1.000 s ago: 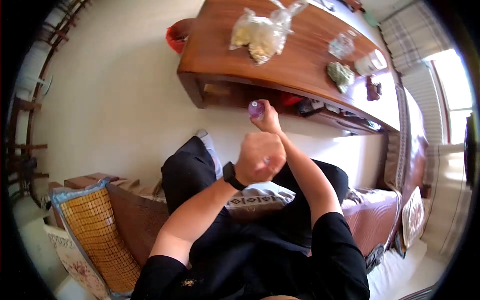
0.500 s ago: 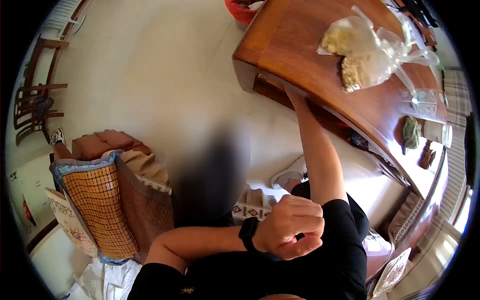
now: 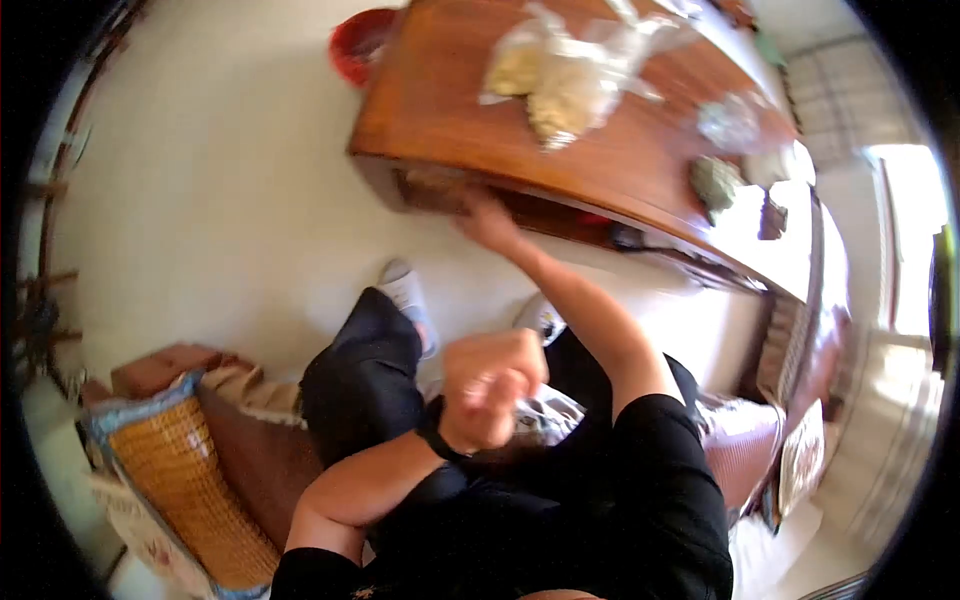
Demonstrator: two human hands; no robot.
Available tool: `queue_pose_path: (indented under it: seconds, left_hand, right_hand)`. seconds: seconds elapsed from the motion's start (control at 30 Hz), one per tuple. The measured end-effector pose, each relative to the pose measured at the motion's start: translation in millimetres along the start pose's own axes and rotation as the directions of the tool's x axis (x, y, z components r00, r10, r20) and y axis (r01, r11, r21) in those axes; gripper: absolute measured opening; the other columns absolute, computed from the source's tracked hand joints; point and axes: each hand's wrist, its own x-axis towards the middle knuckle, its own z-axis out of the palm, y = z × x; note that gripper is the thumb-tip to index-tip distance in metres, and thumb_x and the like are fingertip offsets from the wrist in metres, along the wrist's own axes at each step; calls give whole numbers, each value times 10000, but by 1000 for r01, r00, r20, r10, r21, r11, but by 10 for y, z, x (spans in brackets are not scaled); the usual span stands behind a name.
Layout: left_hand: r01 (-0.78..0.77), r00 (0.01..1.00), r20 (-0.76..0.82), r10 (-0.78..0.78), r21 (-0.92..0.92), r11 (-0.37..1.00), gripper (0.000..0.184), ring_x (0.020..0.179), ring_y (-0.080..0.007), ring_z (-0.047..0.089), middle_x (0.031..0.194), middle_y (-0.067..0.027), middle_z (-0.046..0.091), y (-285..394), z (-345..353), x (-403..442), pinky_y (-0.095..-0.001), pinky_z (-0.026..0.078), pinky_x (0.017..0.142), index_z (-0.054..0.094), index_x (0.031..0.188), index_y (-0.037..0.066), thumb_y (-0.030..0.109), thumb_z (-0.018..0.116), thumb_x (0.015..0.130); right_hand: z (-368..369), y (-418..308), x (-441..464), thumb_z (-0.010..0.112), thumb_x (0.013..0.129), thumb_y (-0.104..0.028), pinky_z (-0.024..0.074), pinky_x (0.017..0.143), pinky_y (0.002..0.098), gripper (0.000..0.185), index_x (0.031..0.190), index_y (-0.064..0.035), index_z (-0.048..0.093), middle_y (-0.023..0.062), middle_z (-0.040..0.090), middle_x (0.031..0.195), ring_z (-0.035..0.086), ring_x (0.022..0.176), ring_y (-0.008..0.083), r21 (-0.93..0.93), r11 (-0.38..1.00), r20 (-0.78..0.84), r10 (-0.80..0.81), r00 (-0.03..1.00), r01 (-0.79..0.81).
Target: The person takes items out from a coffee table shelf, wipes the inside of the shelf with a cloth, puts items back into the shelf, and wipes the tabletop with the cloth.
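Note:
My left hand [image 3: 490,388], with a dark band on its wrist, is held in front of my lap. Its fingers are curled into a fist, blurred, and whatever may be inside is hidden. My right hand [image 3: 487,215] reaches to the open shelf [image 3: 545,212] under the wooden table's top [image 3: 440,90]. Motion smears its fingers, and I cannot make out anything in them. Clear plastic bags with pale yellowish contents [image 3: 575,95] lie on the tabletop. Just beyond my left hand, a whitish item [image 3: 550,418] shows low between my legs.
A red basin [image 3: 352,45] stands on the floor beyond the table's left end. Farther right on the tabletop are a greenish packet [image 3: 715,185] and a crumpled clear bag [image 3: 728,122]. A seat with a woven mat [image 3: 185,480] is at my left.
The view has shifted, so the table appears farther left. My right hand, earlier hidden inside the shelf, now shows at its opening. My left hand stays curled.

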Motion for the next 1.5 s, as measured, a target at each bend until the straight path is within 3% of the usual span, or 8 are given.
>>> queue_pose_path:
  seconds: [0.17, 0.5, 0.67, 0.8, 0.9, 1.13, 1.27, 1.5]
  left_hand:
    - [-65, 997, 36, 69, -101, 993, 734, 498, -171, 450, 571, -56, 486, 3, 214, -11, -304, 335, 510, 477, 604, 32, 593, 388, 1070]
    - [-146, 981, 115, 158, -104, 984, 679, 553, -151, 494, 613, -48, 525, -345, 457, 130, -293, 344, 532, 522, 651, 40, 546, 384, 1082]
    - [-133, 988, 72, 133, -5, 991, 658, 551, -137, 480, 610, -34, 508, -404, 403, 286, -291, 343, 530, 528, 651, 39, 524, 415, 1081]
    - [-123, 990, 71, 121, 19, 992, 674, 550, -149, 481, 619, -62, 533, -414, 325, 374, -292, 353, 544, 517, 654, 30, 517, 372, 1097]
    - [-138, 989, 65, 136, 35, 990, 654, 562, -151, 484, 618, -59, 532, -405, 268, 388, -299, 351, 546, 518, 657, 24, 491, 383, 1094]
    - [-161, 987, 22, 161, 3, 987, 632, 531, -159, 477, 593, -43, 495, -355, 200, 364, -312, 342, 515, 523, 643, 43, 476, 418, 1090]
    - [-139, 989, 57, 136, 62, 988, 643, 564, -150, 487, 622, -58, 535, -311, 164, 343, -297, 362, 554, 533, 662, 24, 478, 379, 1091]
    - [-111, 993, 25, 112, -25, 994, 602, 551, -152, 488, 601, -46, 491, -276, 201, 340, -303, 366, 537, 530, 662, 39, 459, 439, 1084]
  right_hand:
    - [-1734, -665, -1152, 734, 898, -256, 532, 992, 450, 335, 1189, -93, 704, 172, 700, 1180, 654, 1123, 381, 79, 984, 184, -172, 968, 160]
    - [-2964, -730, -524, 828, 849, -175, 585, 698, 306, 366, 1156, -19, 702, 109, 684, 1006, 711, 815, 189, 255, 960, -654, 80, 752, 119]
    - [-3078, -916, 187, 861, 810, -271, 604, 698, 347, 712, 1437, -189, 535, 154, 578, 1214, 708, 759, 201, -50, 990, -585, -136, 800, 132]
    - [-3134, -1145, 482, 886, 735, -386, 609, 751, 494, 899, 1507, -323, 430, 178, 445, 1395, 676, 995, 395, -208, 964, -579, 14, 815, -164]
    - [-3252, -1040, 579, 881, 720, -469, 508, 1033, 540, 845, 1464, -296, 519, 212, 417, 1458, 452, 1345, 442, -378, 918, -636, -162, 754, -122]
    - [-3283, -884, 916, 878, 659, -635, 461, 1072, 644, 1074, 1572, -341, 392, 251, 288, 1619, 152, 1532, 496, -523, 852, -602, -341, 722, -33]
    - [-3295, -931, 1109, 888, 742, -462, 571, 961, 488, 659, 1315, -195, 704, 227, 679, 1271, 648, 1206, 377, -420, 900, -120, 71, 990, -115]
    - [-3629, -758, 621, 766, 820, -154, 571, 782, 408, 283, 1089, -70, 773, 188, 769, 943, 756, 873, 323, -64, 998, -390, -3, 921, -24]
